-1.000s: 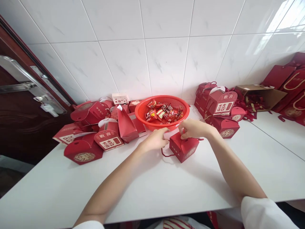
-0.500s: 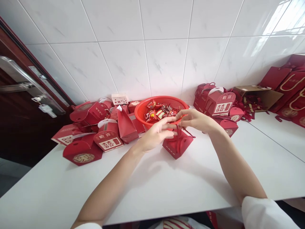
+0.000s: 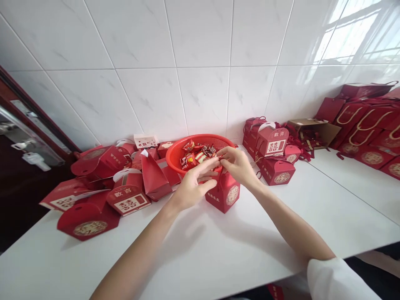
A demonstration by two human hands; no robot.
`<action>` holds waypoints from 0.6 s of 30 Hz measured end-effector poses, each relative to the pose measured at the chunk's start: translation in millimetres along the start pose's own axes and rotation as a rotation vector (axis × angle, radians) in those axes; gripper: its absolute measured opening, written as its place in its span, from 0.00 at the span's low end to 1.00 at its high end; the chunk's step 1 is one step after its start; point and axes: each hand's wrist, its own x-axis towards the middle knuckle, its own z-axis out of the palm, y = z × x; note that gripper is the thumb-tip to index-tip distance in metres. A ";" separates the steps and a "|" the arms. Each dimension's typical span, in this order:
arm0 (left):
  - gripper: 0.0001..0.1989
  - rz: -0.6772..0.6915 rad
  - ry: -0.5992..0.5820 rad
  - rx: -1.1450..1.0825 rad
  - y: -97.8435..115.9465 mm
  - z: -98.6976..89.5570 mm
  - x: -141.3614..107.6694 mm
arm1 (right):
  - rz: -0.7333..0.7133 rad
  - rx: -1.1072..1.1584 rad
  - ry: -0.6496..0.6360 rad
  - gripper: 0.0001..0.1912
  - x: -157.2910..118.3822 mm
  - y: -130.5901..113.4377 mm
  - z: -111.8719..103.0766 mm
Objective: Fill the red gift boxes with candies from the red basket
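Note:
A small red gift box [image 3: 222, 199] with a round gold emblem stands upright on the white table. Both hands meet above it, at the red ribbon on its top. The fingertips of my left hand [image 3: 195, 185] are on the ribbon, with the thumb lower and apart from the forefinger. My right hand [image 3: 239, 166] pinches the ribbon [image 3: 219, 167] between thumb and fingers. Parts of the ribbon and of the box top are hidden behind the fingers. Just behind, a red plastic basket [image 3: 175, 160] holds wrapped candies [image 3: 198, 156].
Several red gift boxes [image 3: 129, 198] crowd the left, one with an open flap [image 3: 153, 175]. More boxes [image 3: 273, 143] are stacked right of the basket. Farther right lie a cardboard box [image 3: 328, 131] with ribbons and red gift bags [image 3: 368, 125]. A tiled wall [image 3: 203, 96] rises behind the table [image 3: 187, 258].
The red box has turned, so its gold emblem now shows. Both hands remain at its top, the right fingers now closer together. The camera view has swung to the right.

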 end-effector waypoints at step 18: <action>0.10 0.198 0.389 0.144 30.9 -61.2 -10.2 | -0.168 -0.354 1.051 0.02 -36.2 37.1 -224.8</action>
